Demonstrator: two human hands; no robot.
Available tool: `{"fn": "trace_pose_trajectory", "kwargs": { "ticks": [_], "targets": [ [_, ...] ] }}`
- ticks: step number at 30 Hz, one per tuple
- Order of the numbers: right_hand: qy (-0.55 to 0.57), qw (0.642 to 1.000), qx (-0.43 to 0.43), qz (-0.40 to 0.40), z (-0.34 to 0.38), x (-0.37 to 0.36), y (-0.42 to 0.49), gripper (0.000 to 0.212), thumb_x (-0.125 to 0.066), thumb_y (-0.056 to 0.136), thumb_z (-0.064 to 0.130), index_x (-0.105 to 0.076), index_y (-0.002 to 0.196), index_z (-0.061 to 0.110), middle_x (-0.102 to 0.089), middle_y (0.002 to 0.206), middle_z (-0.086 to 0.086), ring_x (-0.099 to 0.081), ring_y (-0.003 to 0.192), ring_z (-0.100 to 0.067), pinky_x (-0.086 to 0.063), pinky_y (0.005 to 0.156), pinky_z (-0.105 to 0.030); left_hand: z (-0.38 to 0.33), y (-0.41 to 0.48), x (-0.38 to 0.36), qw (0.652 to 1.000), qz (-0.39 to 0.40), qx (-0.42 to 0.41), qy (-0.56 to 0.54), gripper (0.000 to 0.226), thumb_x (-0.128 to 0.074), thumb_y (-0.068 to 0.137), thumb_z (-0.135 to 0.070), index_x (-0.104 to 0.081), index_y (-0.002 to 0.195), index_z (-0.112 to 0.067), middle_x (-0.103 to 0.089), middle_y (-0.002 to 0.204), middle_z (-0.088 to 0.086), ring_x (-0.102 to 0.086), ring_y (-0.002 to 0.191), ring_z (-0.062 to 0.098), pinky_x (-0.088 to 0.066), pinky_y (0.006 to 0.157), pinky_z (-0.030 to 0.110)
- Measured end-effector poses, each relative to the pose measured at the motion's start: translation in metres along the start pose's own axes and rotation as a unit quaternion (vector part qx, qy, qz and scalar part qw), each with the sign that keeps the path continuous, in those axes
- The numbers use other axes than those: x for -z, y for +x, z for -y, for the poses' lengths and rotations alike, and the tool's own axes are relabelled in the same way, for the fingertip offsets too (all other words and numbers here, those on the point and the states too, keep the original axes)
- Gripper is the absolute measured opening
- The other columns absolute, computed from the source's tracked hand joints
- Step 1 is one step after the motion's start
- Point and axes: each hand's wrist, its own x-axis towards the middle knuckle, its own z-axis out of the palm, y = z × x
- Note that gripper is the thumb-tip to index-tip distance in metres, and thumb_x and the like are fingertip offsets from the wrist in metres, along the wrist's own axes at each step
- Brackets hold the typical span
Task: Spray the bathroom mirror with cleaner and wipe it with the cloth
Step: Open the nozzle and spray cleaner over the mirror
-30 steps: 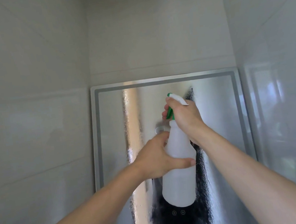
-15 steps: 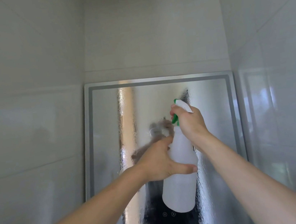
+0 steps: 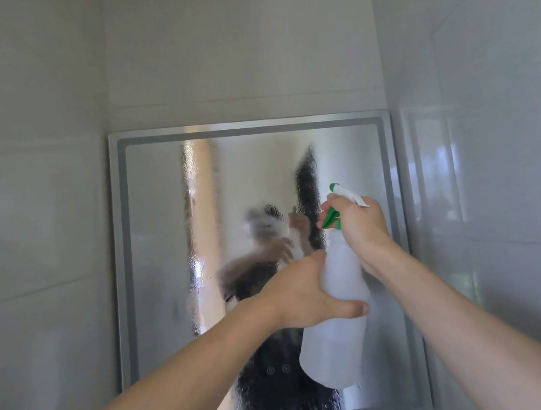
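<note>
Framed mirror [image 3: 165, 253], wet and fogged, between 2 tiled walls [image 3: 35, 235]; left hand [image 3: 303, 295] wraps the translucent bottle [image 3: 340, 343] body, right hand [image 3: 359, 227] curls fingers on its green trigger [image 3: 330, 217], near the right edge.

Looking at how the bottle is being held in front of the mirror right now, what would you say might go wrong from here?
1. The mirror already looks wet and streaked; more spray may run down to its lower edge.
2. No cloth is in view and the left hand and right hand are both on the spray bottle, so drips may spread before wiping starts.
3. The nozzle looks angled left; mist could miss the right side.
</note>
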Motion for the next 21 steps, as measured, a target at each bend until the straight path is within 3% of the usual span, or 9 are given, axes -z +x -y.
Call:
{"fn": "trace_pose_trajectory", "kwargs": {
  "ticks": [5,8,14,17,19,21],
  "targets": [
    [-0.034,0.999,-0.017,0.009,-0.019,0.017,0.000,0.029,-0.060,0.085,0.024,-0.063,0.057,0.017,-0.063,0.056,-0.002,-0.059,0.058,-0.027,-0.053,0.069,-0.042,-0.003,0.005,-0.026,0.998,0.057,0.010,-0.030,0.075,-0.080,0.061,-0.066,-0.053,0.125,-0.038,-0.070,0.120,-0.016,-0.067,0.112,0.010,-0.055,0.099,0.040],
    [-0.052,0.998,-0.034,-0.004,-0.033,0.028,-0.003,0.020,-0.058,0.080,0.031,-0.061,0.064,0.020,-0.057,0.056,0.002,-0.051,0.057,-0.024,-0.046,0.065,-0.039,-0.003,0.011,-0.040,0.995,0.097,0.019,-0.012,0.102,-0.075,0.057,-0.083,-0.039,0.141,-0.037,-0.062,0.132,-0.017,-0.061,0.122,0.011,-0.051,0.105,0.038],
    [-0.073,0.996,-0.034,-0.027,-0.056,0.049,-0.008,0.028,-0.063,0.081,0.027,-0.068,0.056,0.015,-0.066,0.057,-0.002,-0.062,0.065,-0.027,-0.050,0.070,-0.041,-0.010,0.005,-0.053,0.988,0.148,0.018,-0.038,0.068,-0.074,0.084,-0.058,-0.045,0.138,-0.030,-0.061,0.136,-0.011,-0.058,0.124,0.014,-0.046,0.108,0.032],
    [-0.094,0.994,-0.041,-0.024,-0.070,0.056,-0.018,0.029,-0.063,0.071,0.037,-0.070,0.063,0.010,-0.066,0.062,-0.013,-0.059,0.063,-0.028,-0.055,0.070,-0.053,-0.008,0.003,-0.068,0.984,0.171,0.014,-0.048,0.038,-0.071,0.093,-0.043,-0.052,0.124,-0.033,-0.063,0.125,-0.013,-0.060,0.112,0.008,-0.045,0.092,0.010],
    [-0.105,0.993,-0.044,-0.024,-0.083,0.063,-0.027,0.033,-0.064,0.077,0.034,-0.067,0.067,0.002,-0.064,0.063,-0.014,-0.055,0.060,-0.024,-0.050,0.063,-0.043,-0.005,0.003,-0.080,0.980,0.188,0.007,-0.060,0.021,-0.070,0.095,-0.037,-0.051,0.105,-0.038,-0.062,0.111,-0.017,-0.060,0.099,0.003,-0.042,0.076,-0.002],
    [-0.115,0.992,-0.046,-0.030,-0.098,0.072,-0.036,0.031,-0.064,0.086,0.023,-0.065,0.063,0.002,-0.058,0.057,-0.003,-0.049,0.054,-0.019,-0.041,0.060,-0.031,0.000,0.001,-0.096,0.977,0.198,0.007,-0.081,0.022,-0.070,0.095,-0.037,-0.049,0.099,-0.042,-0.064,0.113,-0.014,-0.062,0.104,0.006,-0.045,0.083,0.007]
  ]
}}
